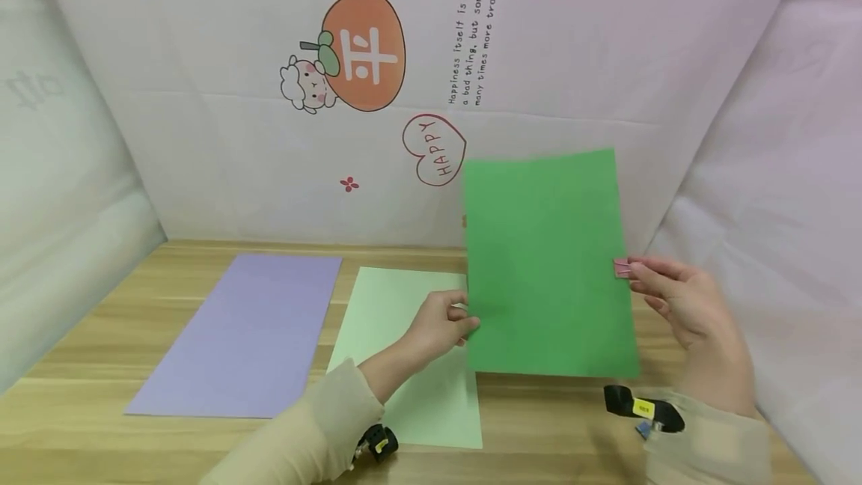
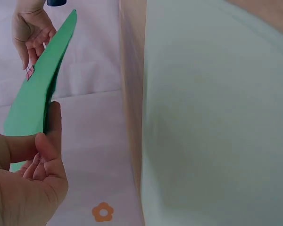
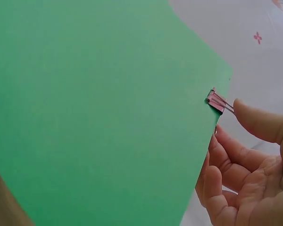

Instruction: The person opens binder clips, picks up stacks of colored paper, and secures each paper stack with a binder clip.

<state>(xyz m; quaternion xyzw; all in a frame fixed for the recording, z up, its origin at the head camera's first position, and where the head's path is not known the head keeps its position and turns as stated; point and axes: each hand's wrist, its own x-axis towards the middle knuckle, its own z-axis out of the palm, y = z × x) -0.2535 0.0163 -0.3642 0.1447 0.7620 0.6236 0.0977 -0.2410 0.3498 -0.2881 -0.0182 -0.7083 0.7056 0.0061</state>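
Observation:
A green sheet of paper (image 1: 548, 268) is held up off the table, facing the head camera. My left hand (image 1: 436, 329) pinches its left edge low down, thumb in front and a finger behind, as the left wrist view also shows. On the right edge sits a pink binder clip (image 3: 216, 100) with wire handles. My right hand (image 1: 697, 313) pinches that clip, the thumb on the near wire handle and other fingers behind the sheet. Whether the green is one sheet or several cannot be told.
A pale green sheet (image 1: 431, 403) lies on the wooden table (image 1: 539, 425) under my left forearm. Farther left lies a purple sheet (image 1: 249, 335). A small blue object (image 1: 643, 429) shows partly beside my right sleeve. White printed cloth (image 1: 236, 133) walls the back and sides.

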